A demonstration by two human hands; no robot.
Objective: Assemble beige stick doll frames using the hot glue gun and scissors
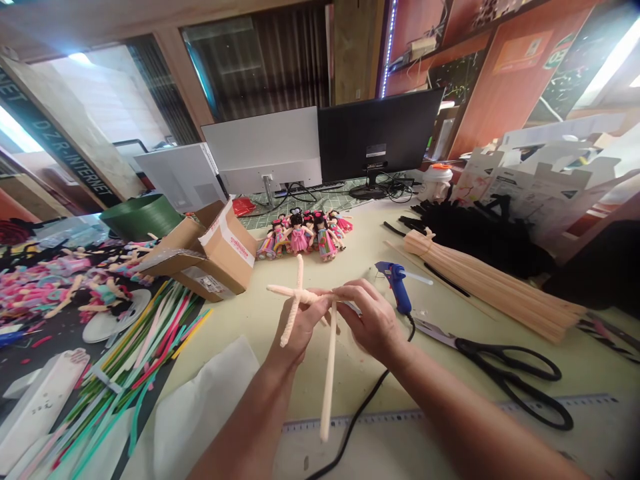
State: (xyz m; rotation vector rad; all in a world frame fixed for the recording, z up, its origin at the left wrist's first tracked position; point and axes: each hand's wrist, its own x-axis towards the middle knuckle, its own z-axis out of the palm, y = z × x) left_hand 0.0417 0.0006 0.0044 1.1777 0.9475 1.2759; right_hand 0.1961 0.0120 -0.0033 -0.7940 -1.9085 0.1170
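Observation:
In my left hand [300, 327] is a figure of twisted beige pipe cleaners [299, 295], its limbs spreading out in a cross shape to the left. Close beside it, my right hand [369, 317] pinches the other end of the same beige pipe cleaner work. A long straight beige pipe cleaner length [329, 380] hangs down from between both hands toward me. The fingertips of the two hands nearly meet, and they partly hide the joint there. Just right of my right hand lies a blue glue gun [399, 287] with its black cord.
Black-handled scissors [510, 370] and a ruler [400, 415] lie at the right front. Beyond are a bundle of beige pipe cleaners [490, 283], finished dolls [300, 237], an open cardboard box [227, 250] and monitors [377, 137]. Coloured pipe cleaners [145, 347] lie left, near white paper [205, 393].

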